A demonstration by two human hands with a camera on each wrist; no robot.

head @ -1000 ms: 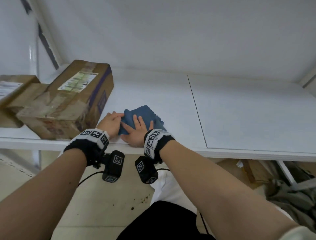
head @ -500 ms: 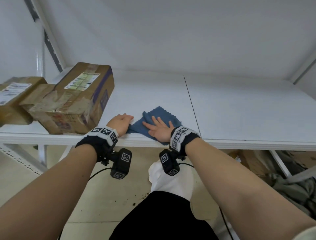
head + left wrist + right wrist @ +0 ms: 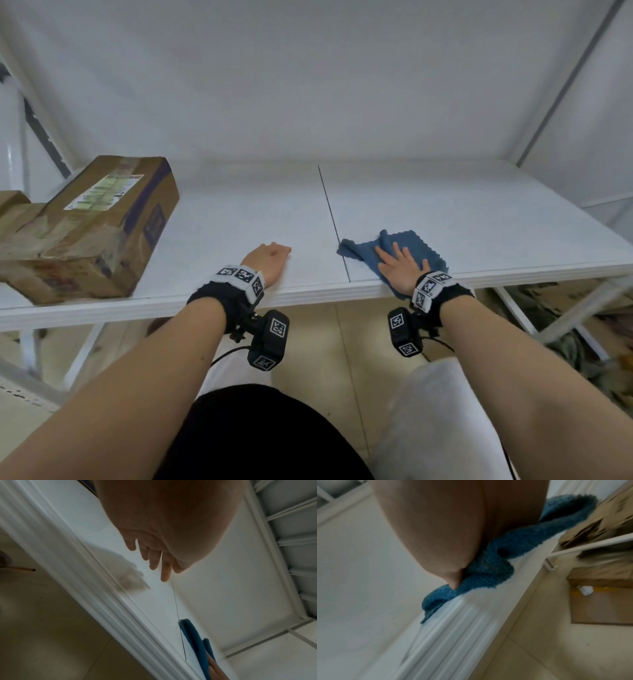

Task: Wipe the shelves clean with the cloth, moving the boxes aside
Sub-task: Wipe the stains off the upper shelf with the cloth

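Observation:
A blue cloth [image 3: 407, 249] lies on the white shelf [image 3: 479, 219] just right of the panel seam, near the front edge. My right hand [image 3: 400, 265] presses flat on it with fingers spread; the cloth [image 3: 489, 566] bunches under the palm and hangs over the rim. My left hand [image 3: 269, 258] rests on the bare shelf left of the seam, holding nothing, its fingers [image 3: 165, 572] relaxed above the surface. A taped cardboard box [image 3: 99, 226] with a label stands at the shelf's left end, apart from both hands. The cloth [image 3: 195, 645] shows at the lower right of the left wrist view.
A second cardboard box [image 3: 13, 209] sits behind the first at the far left. White uprights [image 3: 565, 78] frame the shelf at the right. Below the shelf lie flat cardboard [image 3: 604, 601] and clutter on the floor at the right.
My right hand has slid the cloth to the right along the front edge, across the seam. My left hand has come off the cloth and stayed left, now on bare shelf.

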